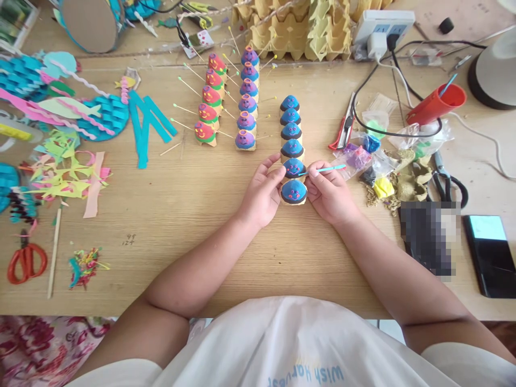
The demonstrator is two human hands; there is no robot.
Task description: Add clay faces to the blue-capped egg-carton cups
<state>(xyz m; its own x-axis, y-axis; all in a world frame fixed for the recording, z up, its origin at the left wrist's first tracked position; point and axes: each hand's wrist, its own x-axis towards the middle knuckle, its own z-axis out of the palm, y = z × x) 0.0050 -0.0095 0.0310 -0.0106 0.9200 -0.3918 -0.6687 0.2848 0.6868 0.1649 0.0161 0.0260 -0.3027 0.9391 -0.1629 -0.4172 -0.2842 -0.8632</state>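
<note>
A row of egg-carton cups (293, 148), capped in blue clay with black rims and small faces, runs away from me on the table. My left hand (264, 191) is closed on the left side of its near end, thumb by the second cup. In my right hand (328, 191) is a thin light-blue modelling tool (326, 169), pinched between thumb and fingers. Its tip points left at the rim of the second cup. To the left stand a purple-and-blue row (246, 102) and a red-and-green row (209, 102) of cups, both with pins sticking out.
At the right lie a utility knife (345, 124), bagged clay (358, 156), a red cup (437, 102), scissors (447, 180) and a phone (489, 255). Cables (387, 131) loop there. Paper strips (147, 126), paper scraps (68, 172) and red scissors (27, 258) are at the left. Egg cartons (298, 32) stand behind.
</note>
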